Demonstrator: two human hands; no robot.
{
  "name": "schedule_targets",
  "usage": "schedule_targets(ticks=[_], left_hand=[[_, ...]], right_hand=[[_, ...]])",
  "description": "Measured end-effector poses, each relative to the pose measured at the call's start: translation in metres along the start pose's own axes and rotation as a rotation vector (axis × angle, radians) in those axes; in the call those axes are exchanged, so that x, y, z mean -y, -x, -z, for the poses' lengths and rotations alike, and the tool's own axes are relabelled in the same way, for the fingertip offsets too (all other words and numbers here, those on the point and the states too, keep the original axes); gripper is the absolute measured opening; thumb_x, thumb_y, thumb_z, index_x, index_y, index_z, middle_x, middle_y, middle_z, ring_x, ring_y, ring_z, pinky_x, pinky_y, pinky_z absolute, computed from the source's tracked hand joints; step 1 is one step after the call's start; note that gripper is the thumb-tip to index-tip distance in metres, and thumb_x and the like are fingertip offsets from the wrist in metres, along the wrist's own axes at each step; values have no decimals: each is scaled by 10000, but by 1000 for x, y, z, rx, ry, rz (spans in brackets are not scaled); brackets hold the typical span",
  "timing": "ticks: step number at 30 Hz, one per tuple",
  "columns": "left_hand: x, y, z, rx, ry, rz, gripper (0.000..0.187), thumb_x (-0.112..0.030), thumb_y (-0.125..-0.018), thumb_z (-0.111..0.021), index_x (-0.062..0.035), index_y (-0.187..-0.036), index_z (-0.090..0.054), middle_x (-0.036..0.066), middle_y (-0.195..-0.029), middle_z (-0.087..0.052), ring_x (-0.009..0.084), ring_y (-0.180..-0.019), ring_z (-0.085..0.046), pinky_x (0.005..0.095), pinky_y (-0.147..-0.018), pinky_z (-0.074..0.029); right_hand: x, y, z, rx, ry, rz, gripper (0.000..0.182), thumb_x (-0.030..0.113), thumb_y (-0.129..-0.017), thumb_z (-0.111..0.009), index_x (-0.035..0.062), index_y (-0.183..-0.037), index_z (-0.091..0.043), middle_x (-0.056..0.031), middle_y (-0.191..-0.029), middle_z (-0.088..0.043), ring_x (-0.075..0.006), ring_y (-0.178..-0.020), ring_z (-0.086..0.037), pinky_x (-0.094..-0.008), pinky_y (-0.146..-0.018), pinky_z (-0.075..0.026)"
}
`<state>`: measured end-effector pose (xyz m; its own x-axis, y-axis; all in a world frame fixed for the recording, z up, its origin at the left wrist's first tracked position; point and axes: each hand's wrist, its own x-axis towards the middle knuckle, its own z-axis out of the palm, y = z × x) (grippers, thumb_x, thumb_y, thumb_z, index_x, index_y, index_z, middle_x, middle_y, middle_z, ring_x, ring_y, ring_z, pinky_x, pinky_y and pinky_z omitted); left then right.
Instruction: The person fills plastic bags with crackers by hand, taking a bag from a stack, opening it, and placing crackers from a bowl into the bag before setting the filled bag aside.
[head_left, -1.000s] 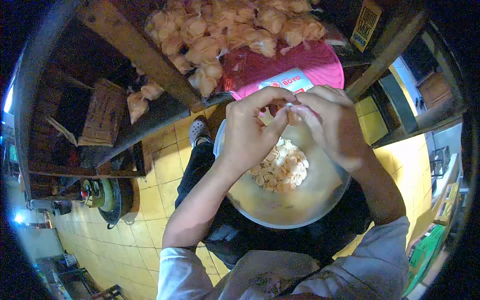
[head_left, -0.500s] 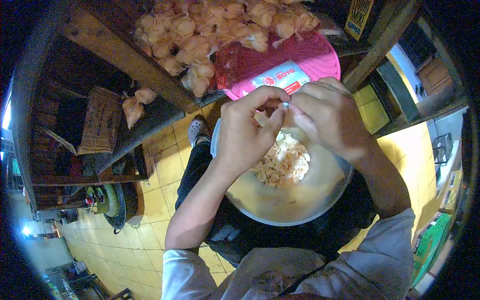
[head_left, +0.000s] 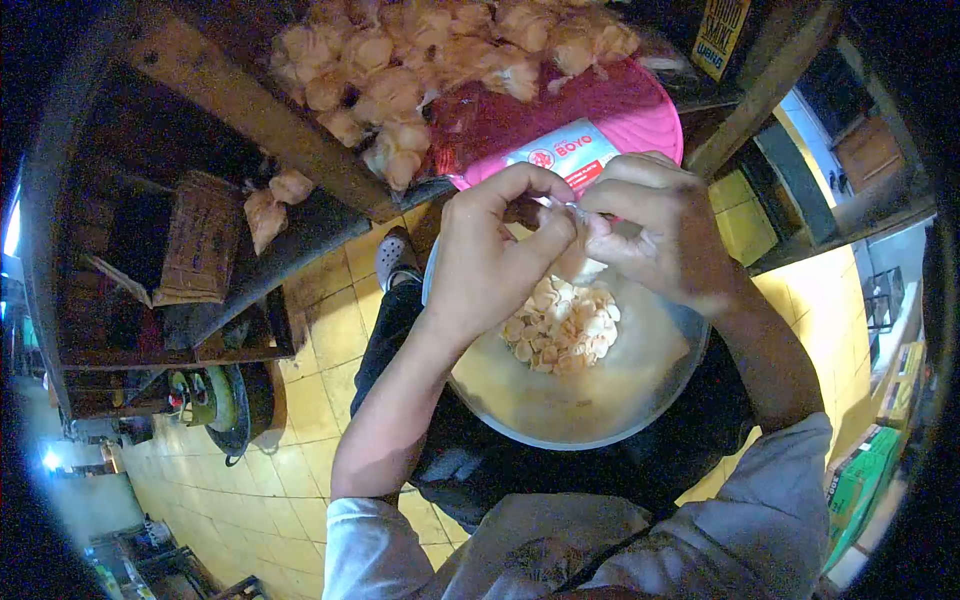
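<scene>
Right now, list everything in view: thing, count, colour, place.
Bowl: 1, translucent, centre.
Chips: many, pale, in bowl.
Pinched bit: 1, whitish, above chips.
Shelves: several, brown, top, left.
Bags: many, tan, on shelves.
Tray: 1, pink, beside bags.
Pack: 1, white, on tray.
Smoke box: 1, yellow, top.
Carton: 1, brown, left.
Box: 1, green, right.
Pan: 1, dark, left.
Tiles: many, yellow, below.
Clog: 1, grey, on tiles.
Left hand, right hand: 2, over bowl.

- Bright light whitens the floor (head_left: pixel 808 325) right of the bowl (head_left: pixel 640 400).
- Grainy shadow dims the wooden shelf (head_left: pixel 310 242), especially its left edge.
- Bluish glare (head_left: pixel 52 460), far left.
- Fisheye curvature, black corners.
</scene>
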<state>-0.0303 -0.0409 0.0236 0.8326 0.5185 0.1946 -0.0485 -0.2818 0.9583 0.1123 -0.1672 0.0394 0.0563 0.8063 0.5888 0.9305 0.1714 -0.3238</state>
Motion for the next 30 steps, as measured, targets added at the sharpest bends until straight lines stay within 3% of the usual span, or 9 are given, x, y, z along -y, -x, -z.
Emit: schedule_targets(ticks=[2, 6, 9, 17, 23, 26, 27, 29, 30], left_hand=[[2, 1, -3, -35, 30, -74, 127, -9, -782, -642, 8, -908, -636, 16, -784, -622, 66, -751, -579, 230, -692, -473], [-4, 1, -6, -88, 161, -26, 99, -1, -789, -633, 10, -886, -618, -4, -781, -599, 55, -728, -553, 217, -664, -460], [-1, 2, -2, -45, 202, 35, 123, 49, -852, -590, -16, -955, -609, 1, -903, -621, 64, -825, -560, 215, -755, -462], [3, 5, -8, -84, -173, -9, 110, -5, -849, -627, 25, -945, -672, 21, -796, -664, 66, -730, -596, 227, -665, -489], [-2, 7, -15, -105, -138, -2, 129, -37, -841, -650, 21, -947, -696, 17, -745, -680, 70, -694, -616, 222, -652, -501], [-2, 6, -15, -47, -58, 19, 150, -32, -838, -645, 13, -970, -701, 48, -828, -705, 98, -733, -638, 236, -694, -507], [-1, 5, -16, -46, -59, 17, 150, -32, -838, -645, 13, -970, -701, 48, -828, -705, 98, -733, -638, 236, -694, -507], [2, 3, -17, -96, -224, -334, 169, -25, -833, -642, 5, -990, -698, 102, -935, -711, 183, -784, -671, 288, -748, -522], [2, 3, -18, -95, -224, -336, 169, -25, -833, -642, 5, -990, -698, 102, -935, -711, 183, -784, -671, 288, -748, -522]], right_hand=[[0, 1, -2, -8, -50, -16, 127, 150, -683, -689, 75, -753, -614, -74, -733, -587, -280, -707, -608, -402, -651, -460], [-1, 1, -3, -35, -73, -48, 137, 153, -698, -691, 71, -778, -617, -83, -743, -593, -281, -703, -606, -401, -660, -460], [0, -2, 1, -13, 14, 0, 147, 163, -721, -687, 67, -812, -622, -93, -751, -592, -291, -731, -609, -410, -706, -459], [8, 3, -5, 43, 242, -25, 201, 223, -725, -702, 64, -819, -622, -110, -789, -604, -289, -812, -622, -417, -811, -450], [19, 7, -2, 106, 365, -45, 234, 240, -701, -717, 82, -865, -662, -69, -789, -622, -270, -773, -635, -415, -817, -466], [22, 6, 3, 177, 346, -195, 206, 219, -692, -715, 74, -831, -672, -73, -756, -628, -286, -716, -630, -408, -718, -488], [18, 5, 3, 118, 168, -306, 173, 200, -699, -704, 58, -791, -666, -78, -710, -617, -260, -656, -618, -383, -651, -483], [14, 4, 4, 57, -12, -413, 149, 182, -706, -693, 43, -750, -659, -82, -664, -606, -233, -595, -607, -359, -585, -478], [12, 4, 5, 27, -128, -457, 145, 168, -715, -674, 26, -728, -651, -80, -619, -585, -199, -553, -583, -338, -542, -458]])
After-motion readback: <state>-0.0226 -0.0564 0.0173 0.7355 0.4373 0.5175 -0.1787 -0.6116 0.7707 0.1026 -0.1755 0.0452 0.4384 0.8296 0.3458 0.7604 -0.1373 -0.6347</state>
